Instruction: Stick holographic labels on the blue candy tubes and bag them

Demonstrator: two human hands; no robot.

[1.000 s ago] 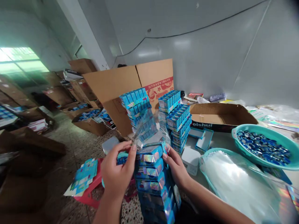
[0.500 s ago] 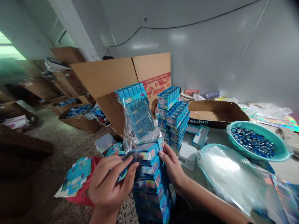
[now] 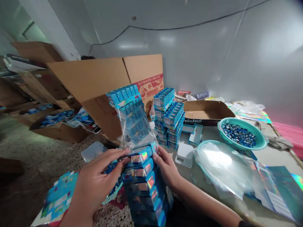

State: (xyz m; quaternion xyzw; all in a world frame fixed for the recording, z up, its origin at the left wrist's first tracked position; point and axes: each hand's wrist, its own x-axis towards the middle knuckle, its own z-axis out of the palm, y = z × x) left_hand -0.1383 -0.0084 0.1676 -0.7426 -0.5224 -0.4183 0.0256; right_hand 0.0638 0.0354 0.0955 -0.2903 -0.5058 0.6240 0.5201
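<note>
A tall stack of blue boxes with shiny fronts stands close in front of me. Clear plastic film, seemingly a bag, rises above its top box. My left hand is closed, pinching the bag's edge at the top box's left corner. Thumb and fingers of my right hand grip the right side of the top box through the film. Just behind rises a leaning stack of blue display boxes, partly seen through the bag.
More blue display boxes are stacked beside a white scale. To the right are a turquoise basin of blue wrapped pieces and another basin under plastic bags. An opened carton stands behind; filled cartons line the floor at left.
The view has swung to the right, so things appear further left. My left hand has moved in against the top box, its fingers closing at the bag's edge. My right hand keeps its grip.
</note>
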